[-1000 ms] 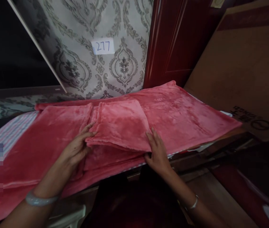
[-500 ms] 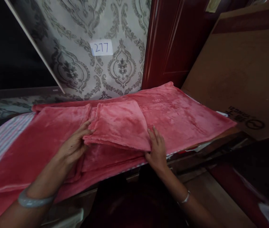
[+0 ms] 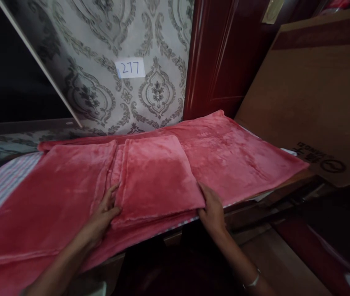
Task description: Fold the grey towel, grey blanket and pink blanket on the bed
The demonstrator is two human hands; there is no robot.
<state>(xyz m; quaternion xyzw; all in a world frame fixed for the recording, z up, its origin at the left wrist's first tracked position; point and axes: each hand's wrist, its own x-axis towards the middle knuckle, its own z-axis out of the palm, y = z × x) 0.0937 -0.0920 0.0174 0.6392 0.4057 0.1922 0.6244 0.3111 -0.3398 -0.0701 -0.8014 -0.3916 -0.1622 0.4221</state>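
Observation:
A plush pink blanket [image 3: 233, 152] is spread out, with a folded section [image 3: 156, 176] lying flat over its middle. At the left edge of this section rests my left hand [image 3: 105, 209], thumb and fingers apart and touching the fabric. My right hand [image 3: 213, 207] closes round the near right corner of the same section, its fingertips partly hidden by the cloth. Another folded layer [image 3: 70, 176] of pink plush lies to the left, its edge close beside my left fingers.
Checked cloth [image 3: 14, 172] shows beneath the blanket at the left. A dark screen [image 3: 17, 74] stands at the back left, before a patterned wall [image 3: 100, 82] bearing a paper marked 277 [image 3: 130, 67]. A red door [image 3: 218, 53] and a cardboard box [image 3: 310, 98] stand at the right.
Both hands have come down toward the near edge, drawing the folded section's near side down until it lies flat. My left fingers have spread from their hold on its left corner.

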